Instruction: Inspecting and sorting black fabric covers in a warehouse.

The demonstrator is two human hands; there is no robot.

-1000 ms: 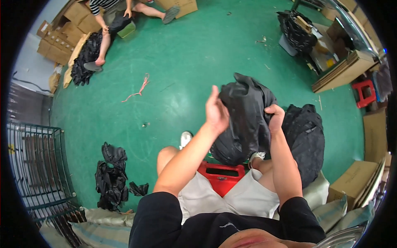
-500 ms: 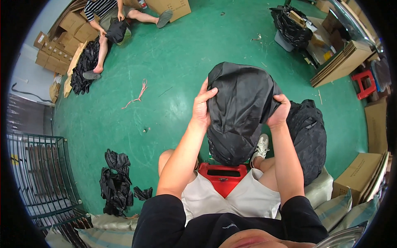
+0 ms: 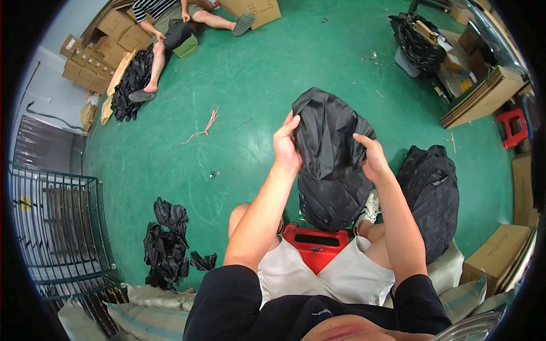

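Observation:
In front of me I hold up a black pouch-like piece of thin, creased cloth (image 3: 325, 136). My left hand (image 3: 288, 143) is closed on its left edge, thumb on the near face. My right hand (image 3: 373, 159) grips the right edge, its thumb pressed on the cloth and its other fingers partly hidden. Just below the held piece, a rounded black cloth bundle (image 3: 335, 202) sits between my legs, by a red plastic stool or box (image 3: 315, 245). On my right stands a big heap of black cloth (image 3: 429, 199).
Black crumpled pieces (image 3: 165, 244) lie on the green floor (image 3: 256, 74) at left, with pink string (image 3: 210, 125) farther off. At far left another person (image 3: 165, 25) handles black cloth. A metal rack (image 3: 60, 227), a cardboard box (image 3: 497, 256) and a red stool (image 3: 513, 128) stand around.
The held cloth has come up and partly folded, baring more of the bundle beneath. My right hand has shifted slightly lower and inward on its edge. The whole view has swung a little.

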